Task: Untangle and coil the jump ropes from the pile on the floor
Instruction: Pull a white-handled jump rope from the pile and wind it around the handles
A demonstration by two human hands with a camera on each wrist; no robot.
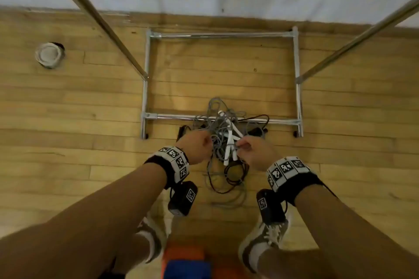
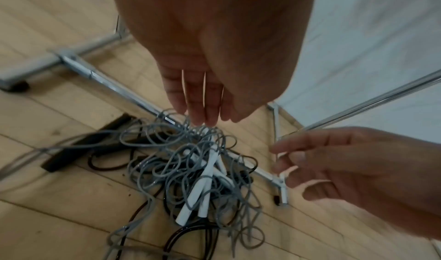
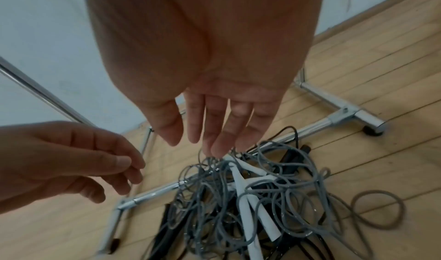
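On the wood floor, straddling the near bar of a metal frame, lies the rope pile: grey and dark cords, white handles pointing roughly toward the person. Left hand and right hand hang directly above, fingers relaxed, apart, tips seemingly just brushing top loops. Both equally near.

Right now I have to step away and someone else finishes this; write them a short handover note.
Left hand: fingers straight, tips at the top of the tangle, gripping nothing.
Right hand: the same, fingertips reaching the grey cords.
Jump rope pile: grey and dark cords with white handles, knotted together on the wood floor, draped over the metal rack's near bar.
Done: nothing separated or coiled.
Left: free each rope and coil it.
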